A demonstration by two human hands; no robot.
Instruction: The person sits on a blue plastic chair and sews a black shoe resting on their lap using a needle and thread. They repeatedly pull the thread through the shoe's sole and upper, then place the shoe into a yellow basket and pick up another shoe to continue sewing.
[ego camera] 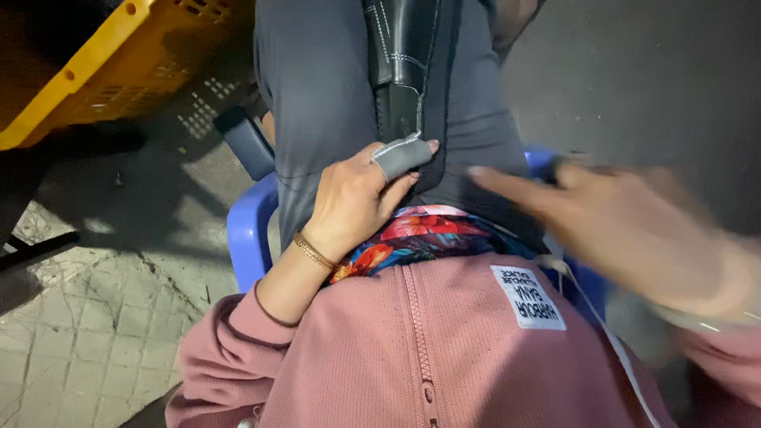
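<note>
At the far left a yellow plastic crate sits tilted on the paved floor, well apart from my hands. Nearer in is the blue plastic stool I sit on, its rim showing beside my thigh.

My left hand lies on my lap, palm down, its fingers closed on a grey strip folded over the forefinger and pinned by the thumb against the black stitched leather piece. That piece lies along my lap with its long axis running straight away from me, up between my knees; its near end sits just under my left fingertips, so this hand is the nearer one and touches it.

My right hand is blurred, off to the right of the piece, forefinger stretched out and pointing left toward it, near but not touching. It looks open, holding nothing I can make out.
</note>
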